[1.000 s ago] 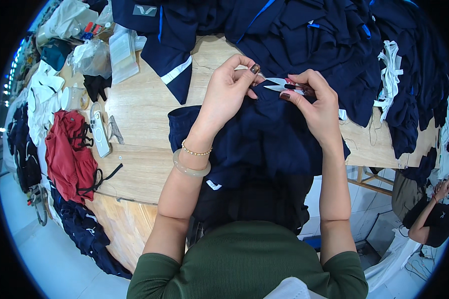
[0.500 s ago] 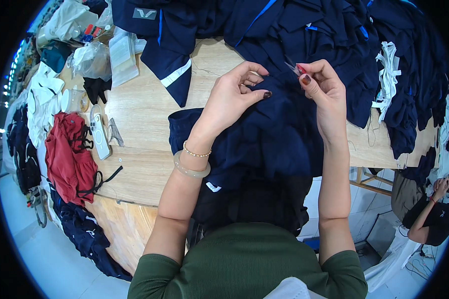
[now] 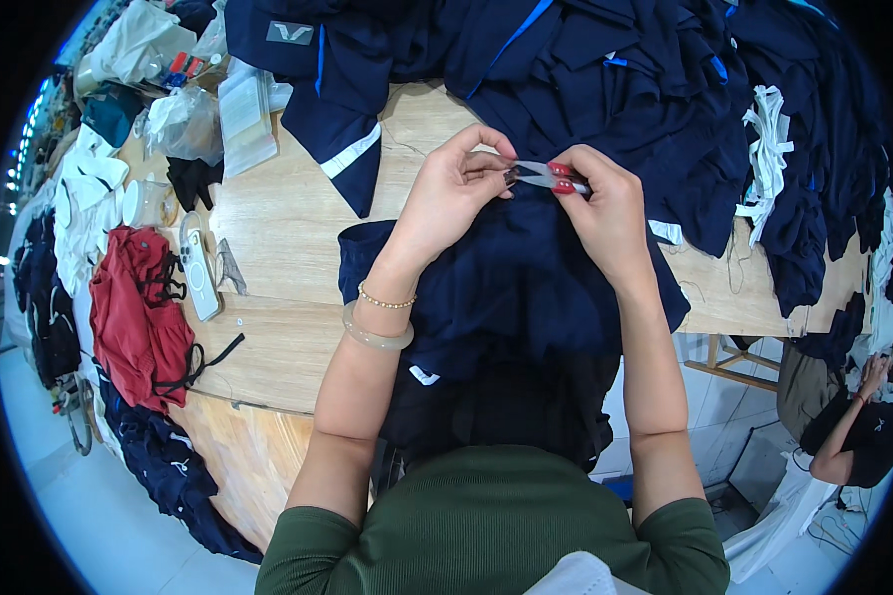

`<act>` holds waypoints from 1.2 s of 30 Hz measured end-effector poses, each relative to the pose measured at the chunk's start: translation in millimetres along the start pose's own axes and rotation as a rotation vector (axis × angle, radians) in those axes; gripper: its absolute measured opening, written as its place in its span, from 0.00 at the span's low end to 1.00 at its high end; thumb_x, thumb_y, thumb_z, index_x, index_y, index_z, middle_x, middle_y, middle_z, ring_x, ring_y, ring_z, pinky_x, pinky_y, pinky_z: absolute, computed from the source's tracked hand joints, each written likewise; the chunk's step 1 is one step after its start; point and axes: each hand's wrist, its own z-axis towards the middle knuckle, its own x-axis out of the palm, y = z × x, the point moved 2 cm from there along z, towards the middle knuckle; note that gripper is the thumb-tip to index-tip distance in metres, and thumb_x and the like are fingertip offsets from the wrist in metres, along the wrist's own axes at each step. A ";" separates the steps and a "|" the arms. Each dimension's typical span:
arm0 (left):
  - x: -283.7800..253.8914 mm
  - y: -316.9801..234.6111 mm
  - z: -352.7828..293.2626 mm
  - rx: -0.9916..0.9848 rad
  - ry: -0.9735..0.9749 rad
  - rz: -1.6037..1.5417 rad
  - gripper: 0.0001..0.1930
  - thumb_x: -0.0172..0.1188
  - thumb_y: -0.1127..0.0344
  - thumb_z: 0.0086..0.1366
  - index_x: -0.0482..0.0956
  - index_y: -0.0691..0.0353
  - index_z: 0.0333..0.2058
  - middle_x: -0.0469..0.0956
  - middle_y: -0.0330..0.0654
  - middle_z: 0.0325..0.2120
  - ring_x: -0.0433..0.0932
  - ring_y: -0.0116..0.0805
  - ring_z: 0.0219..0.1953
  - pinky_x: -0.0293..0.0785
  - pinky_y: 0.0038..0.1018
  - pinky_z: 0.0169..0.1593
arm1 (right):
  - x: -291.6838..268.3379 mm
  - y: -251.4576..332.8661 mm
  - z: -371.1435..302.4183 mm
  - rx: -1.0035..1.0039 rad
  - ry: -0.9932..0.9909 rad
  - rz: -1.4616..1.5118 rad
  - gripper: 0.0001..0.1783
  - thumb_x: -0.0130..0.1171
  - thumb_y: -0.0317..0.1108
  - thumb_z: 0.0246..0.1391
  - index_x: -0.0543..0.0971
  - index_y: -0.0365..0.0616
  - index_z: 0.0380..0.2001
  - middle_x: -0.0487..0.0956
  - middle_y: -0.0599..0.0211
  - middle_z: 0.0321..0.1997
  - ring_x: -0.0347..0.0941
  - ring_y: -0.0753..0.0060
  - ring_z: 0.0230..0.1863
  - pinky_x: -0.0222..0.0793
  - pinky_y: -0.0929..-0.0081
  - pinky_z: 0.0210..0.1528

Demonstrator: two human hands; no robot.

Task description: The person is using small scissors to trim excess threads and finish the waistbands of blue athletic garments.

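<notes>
Thread snips [image 3: 536,175] with pointed metal blades are in my right hand [image 3: 599,203], pinched between thumb and fingers. Their blades point left and look parted. At the blade tips, my left hand [image 3: 456,193] is closed in a pinch; what lies between its fingertips is too small to make out. Beneath both hands a dark navy garment [image 3: 526,278] spreads over the table edge and down to my lap. A small white tag [image 3: 424,375] shows at its lower left.
Navy garments with blue trim [image 3: 625,109] are heaped across the back of the wooden table [image 3: 268,248]. White strips [image 3: 767,149] lie at right. At left are a phone [image 3: 199,273], red clothing [image 3: 141,317] and plastic bags [image 3: 184,124]. Another person [image 3: 853,426] sits at far right.
My right hand has moved left and slightly down with the snips, bringing the blades to my left fingertips. The left fingers have drawn together. A white patch now shows beside my right wrist.
</notes>
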 end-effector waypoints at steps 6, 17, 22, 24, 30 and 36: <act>11.3 -9.7 -1.3 0.049 -0.040 0.096 0.05 0.56 0.81 0.61 0.78 0.70 0.35 0.80 0.38 0.31 0.77 0.22 0.35 0.76 0.19 0.42 | -5.5 3.0 4.9 0.278 0.130 0.396 0.07 0.63 0.27 0.51 0.79 0.33 0.30 0.79 0.67 0.26 0.72 0.81 0.30 0.67 0.82 0.36; -1.2 -5.0 4.4 0.033 -0.088 0.120 0.05 0.55 0.73 0.68 0.77 0.69 0.38 0.80 0.40 0.35 0.78 0.24 0.38 0.79 0.21 0.42 | -25.6 -12.6 4.3 0.210 -0.060 0.352 0.08 0.66 0.29 0.51 0.77 0.38 0.29 0.78 0.69 0.32 0.74 0.80 0.33 0.69 0.80 0.39; -1.0 -8.7 4.7 0.012 -0.080 0.154 0.05 0.55 0.72 0.68 0.77 0.68 0.38 0.80 0.40 0.36 0.79 0.24 0.40 0.79 0.22 0.42 | -26.8 -6.5 4.4 -0.008 0.010 -0.145 0.11 0.69 0.26 0.44 0.77 0.35 0.30 0.77 0.67 0.28 0.71 0.75 0.30 0.67 0.79 0.36; -0.4 -9.5 4.8 0.012 -0.078 0.170 0.06 0.55 0.71 0.68 0.77 0.67 0.39 0.81 0.40 0.37 0.79 0.25 0.42 0.79 0.22 0.42 | -25.5 -4.9 8.0 -0.075 0.017 -0.173 0.11 0.69 0.26 0.43 0.78 0.36 0.30 0.77 0.67 0.28 0.69 0.73 0.30 0.67 0.78 0.35; -1.5 -9.5 4.6 0.010 -0.076 0.153 0.07 0.56 0.69 0.68 0.78 0.67 0.39 0.81 0.40 0.37 0.79 0.25 0.42 0.79 0.21 0.42 | -20.7 -1.8 14.3 -0.150 0.052 -0.190 0.11 0.69 0.28 0.41 0.77 0.38 0.28 0.77 0.70 0.27 0.67 0.68 0.31 0.65 0.72 0.33; -4.4 -8.4 3.6 -0.003 -0.091 0.006 0.05 0.54 0.70 0.69 0.75 0.65 0.39 0.81 0.44 0.36 0.80 0.28 0.42 0.80 0.22 0.42 | -18.7 -10.1 9.3 -0.011 0.046 0.033 0.11 0.70 0.29 0.42 0.78 0.39 0.28 0.76 0.68 0.26 0.69 0.70 0.30 0.67 0.74 0.33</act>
